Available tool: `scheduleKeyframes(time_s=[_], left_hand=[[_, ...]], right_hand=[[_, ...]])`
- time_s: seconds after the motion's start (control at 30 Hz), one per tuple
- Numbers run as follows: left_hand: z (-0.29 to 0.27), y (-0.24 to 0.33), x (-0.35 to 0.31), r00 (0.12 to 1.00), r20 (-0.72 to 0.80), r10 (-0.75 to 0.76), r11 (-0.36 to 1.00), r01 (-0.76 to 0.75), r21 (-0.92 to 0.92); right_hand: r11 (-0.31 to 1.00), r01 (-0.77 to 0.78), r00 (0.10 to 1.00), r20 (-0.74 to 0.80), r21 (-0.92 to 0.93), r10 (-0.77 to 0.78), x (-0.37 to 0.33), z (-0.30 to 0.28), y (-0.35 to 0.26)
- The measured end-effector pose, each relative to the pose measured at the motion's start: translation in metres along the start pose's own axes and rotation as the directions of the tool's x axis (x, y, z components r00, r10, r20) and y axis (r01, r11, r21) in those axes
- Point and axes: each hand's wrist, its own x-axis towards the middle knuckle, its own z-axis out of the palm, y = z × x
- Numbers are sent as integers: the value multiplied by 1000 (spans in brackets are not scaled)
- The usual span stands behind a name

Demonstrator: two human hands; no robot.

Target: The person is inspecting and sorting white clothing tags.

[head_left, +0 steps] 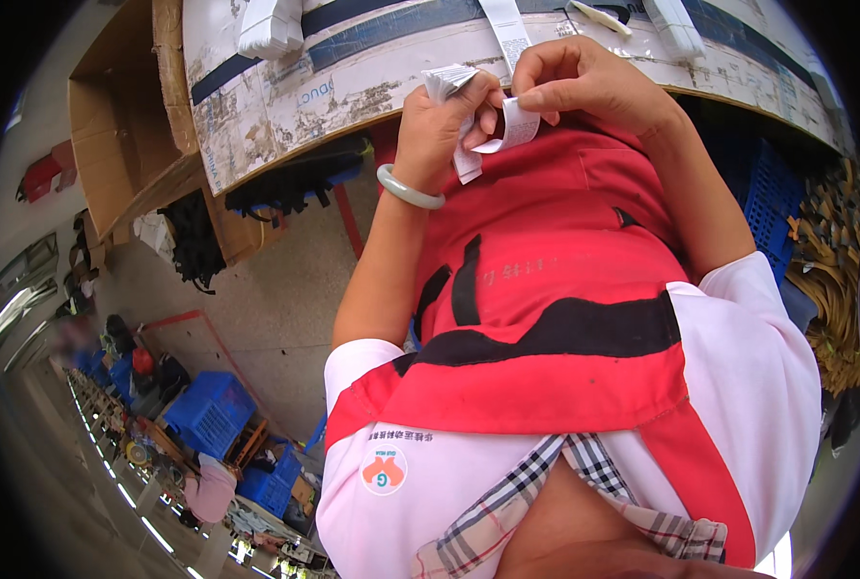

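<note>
My left hand, with a pale bangle at its wrist, is closed around a folded stack of white labels. From it a printed white label strip loops across to my right hand. Thumb and forefinger of that hand pinch the strip near the table edge. A length of white printed strip also runs over the tabletop behind my hands; whether it joins the loop is hidden by my fingers. Both hands are just in front of the worn, tape-covered table.
Bundles of white labels lie on the table at left and right, with a small pale pointed tool between. An open cardboard box stands left. Black straps hang below the tabletop. Blue crates and brown strips flank me.
</note>
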Motion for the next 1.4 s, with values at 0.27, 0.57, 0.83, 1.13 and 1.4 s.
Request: scheduleKeyframes(time_s=[0.27, 0.57, 0.83, 1.13, 1.4], left_hand=[[2, -15, 4, 985, 170, -17, 984, 46, -172], [5, -8, 8, 999, -30, -20, 999, 18, -38], [4, 2, 15, 812, -94, 576, 765, -495, 412], [-2, -3, 9, 886, -101, 452, 852, -396, 344], [0, -5, 7, 893, -118, 434, 875, -387, 291]], right_hand=[[960, 154, 947, -241, -235, -211, 16, 6, 20], [637, 150, 762, -322, -756, -562, 42, -28, 40], [772, 321, 851, -191, -548, -490, 23, 6, 3], [903, 118, 935, -261, -412, -242, 10, 6, 13], [934, 133, 942, -252, -330, -223, 12, 12, 7]])
